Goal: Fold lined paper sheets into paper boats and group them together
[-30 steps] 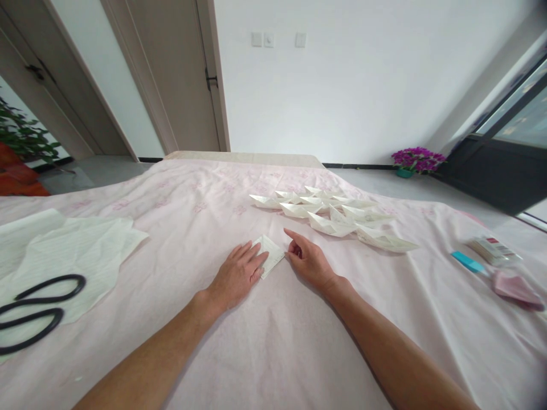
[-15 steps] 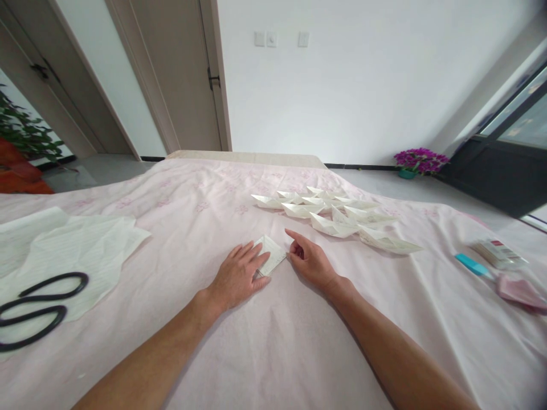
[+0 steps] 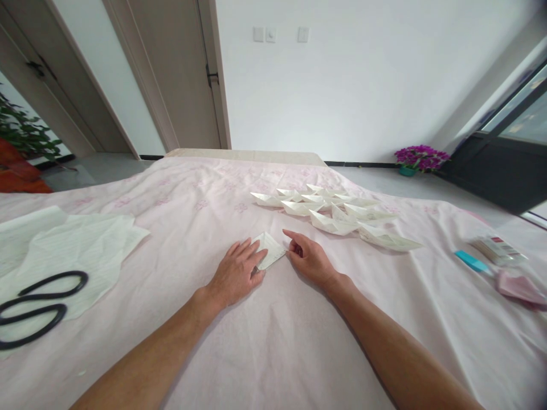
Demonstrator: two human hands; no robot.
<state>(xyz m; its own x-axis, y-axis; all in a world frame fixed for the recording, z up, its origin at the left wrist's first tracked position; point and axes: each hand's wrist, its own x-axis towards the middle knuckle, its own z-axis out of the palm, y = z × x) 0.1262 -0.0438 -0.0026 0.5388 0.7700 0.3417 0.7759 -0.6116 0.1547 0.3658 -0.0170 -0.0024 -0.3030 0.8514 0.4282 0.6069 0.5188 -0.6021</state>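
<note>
A small folded piece of white paper (image 3: 270,250) lies on the pink cloth in front of me, turned so that one corner points right. Over its left part my left hand (image 3: 239,269) rests flat, fingers stretched and a little apart. At the paper's right corner is my right hand (image 3: 308,259), its thumb and curled fingers closed on the tip while the forefinger points out to the left. Just beyond stand several folded paper boats (image 3: 335,222) in rows.
On the left, loose paper sheets (image 3: 94,239) lie partly under black-handled scissors (image 3: 51,310). A blue-handled tool (image 3: 470,261), a clear packet (image 3: 499,250) and a pink cloth piece (image 3: 519,287) lie at the right. The pink tablecloth (image 3: 273,353) has wrinkles.
My left hand has slid slightly left and its thumb has drawn back, so more of the folded paper shows. The right hand stays at the corner, almost unmoved.
</note>
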